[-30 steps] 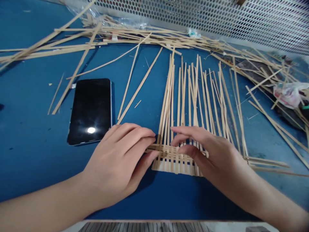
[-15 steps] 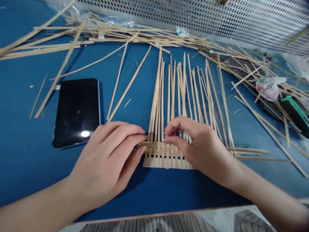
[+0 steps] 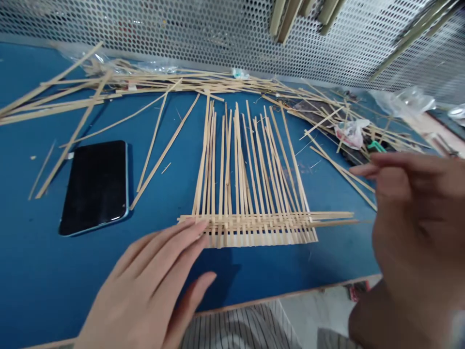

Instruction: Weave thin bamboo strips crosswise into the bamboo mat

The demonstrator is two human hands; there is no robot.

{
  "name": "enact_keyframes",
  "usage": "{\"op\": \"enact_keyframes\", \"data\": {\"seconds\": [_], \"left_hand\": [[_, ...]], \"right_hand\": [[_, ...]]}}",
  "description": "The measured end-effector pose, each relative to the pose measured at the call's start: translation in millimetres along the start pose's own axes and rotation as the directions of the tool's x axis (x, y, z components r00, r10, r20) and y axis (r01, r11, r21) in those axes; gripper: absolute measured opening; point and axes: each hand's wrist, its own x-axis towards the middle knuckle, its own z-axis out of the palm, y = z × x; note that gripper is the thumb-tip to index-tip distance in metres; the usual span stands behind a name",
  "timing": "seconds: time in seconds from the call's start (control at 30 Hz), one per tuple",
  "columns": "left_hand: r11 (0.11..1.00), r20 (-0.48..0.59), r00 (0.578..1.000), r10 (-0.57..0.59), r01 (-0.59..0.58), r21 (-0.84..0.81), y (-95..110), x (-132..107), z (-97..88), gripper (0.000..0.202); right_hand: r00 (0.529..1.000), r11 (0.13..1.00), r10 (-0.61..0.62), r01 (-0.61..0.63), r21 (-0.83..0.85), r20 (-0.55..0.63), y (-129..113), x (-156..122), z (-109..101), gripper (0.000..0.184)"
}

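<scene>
A partly woven mat of thin bamboo strips (image 3: 254, 225) lies flat, its long upright strips (image 3: 236, 160) fanning away from me. Several cross strips run through its near end, and their tails stick out to the right. My left hand (image 3: 156, 281) rests its fingertips on the mat's lower left corner, fingers stretched flat and thumb apart. Off to the right, my right hand (image 3: 417, 218) is raised over the table, away from the mat and smeared by motion. Its forefinger points left, but whether its fingers hold anything is unclear. Just behind it shows a bit of a green and black tool (image 3: 376, 146).
A dark-screened phone (image 3: 95, 186) lies left of the mat. Loose bamboo strips (image 3: 174, 87) are heaped along the perforated metal panel (image 3: 218, 39) at the back. Crumpled plastic (image 3: 351, 133) sits at the right. The blue table (image 3: 254, 271) ends at a near edge.
My right hand has left the mat and swung right. My left hand has shifted onto the mat's corner, with its thumb lowered away. The view has tilted up and turned right.
</scene>
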Motion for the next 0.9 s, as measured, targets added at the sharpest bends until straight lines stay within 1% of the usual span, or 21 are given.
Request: {"op": "enact_keyframes", "data": {"seconds": [0.03,0.07,0.1,0.13,0.17,0.23,0.33,0.4,0.43,0.5,0.6,0.8,0.9], "left_hand": [[1.000,0.000,1.000,-0.013,0.013,-0.012,8.4,0.2,3.1,0.036],[1.000,-0.017,0.999,-0.028,0.028,-0.009,16.0,1.8,7.2,0.041],[0.999,-0.024,0.999,-0.039,0.039,0.003,22.7,4.6,12.0,0.046],[0.998,-0.033,0.998,-0.049,0.050,0.028,28.4,8.3,17.2,0.051],[0.997,-0.045,0.998,-0.051,0.053,0.059,33.1,12.5,22.5,0.057],[0.994,-0.041,0.999,-0.022,0.026,0.110,39.6,20.4,32.3,0.068],[0.990,0.014,1.000,0.010,-0.012,0.141,43.6,27.1,42.1,0.075],[0.990,0.046,0.999,0.005,-0.011,0.143,44.5,28.0,45.1,0.076],[0.990,0.057,0.998,-0.004,-0.005,0.140,44.9,27.7,45.7,0.075],[0.991,0.062,0.998,-0.016,0.008,0.134,45.6,26.8,45.8,0.075],[0.992,0.043,0.999,-0.017,0.011,0.126,47.1,25.4,44.8,0.073],[0.989,-0.042,0.999,-0.001,0.007,0.150,50.3,22.0,44.0,0.066],[0.987,-0.088,0.996,-0.013,0.028,0.161,51.8,20.0,44.5,0.064]], "right_hand": [[0.999,0.999,0.036,-0.037,-0.035,-0.026,8.6,-9.2,-1.9,0.024],[0.999,0.999,-0.001,0.003,-0.052,0.042,15.0,-19.6,-1.7,0.028],[0.993,0.994,-0.108,0.110,-0.023,0.050,18.9,-30.2,0.2,0.030],[0.981,0.986,-0.168,0.166,0.025,0.100,20.1,-40.4,3.0,0.033],[0.964,0.979,-0.201,0.191,0.070,0.176,18.7,-49.4,6.1,0.036],[0.902,0.956,-0.287,0.251,0.151,0.322,10.3,-62.8,11.1,0.041],[0.795,0.913,-0.406,0.329,0.242,0.451,-5.9,-70.7,14.1,0.049],[0.748,0.907,-0.421,0.333,0.259,0.512,-12.9,-71.2,14.5,0.052],[0.739,0.911,-0.413,0.321,0.260,0.532,-14.8,-71.2,14.8,0.050],[0.750,0.923,-0.383,0.288,0.255,0.539,-15.7,-71.5,15.6,0.044],[0.797,0.933,-0.354,0.262,0.248,0.489,-13.1,-73.9,17.3,0.038],[0.885,0.943,-0.307,0.233,0.239,0.351,-8.9,-78.4,18.6,0.032],[0.907,0.957,-0.253,0.185,0.223,0.336,-10.1,-78.9,18.7,0.029]]}}
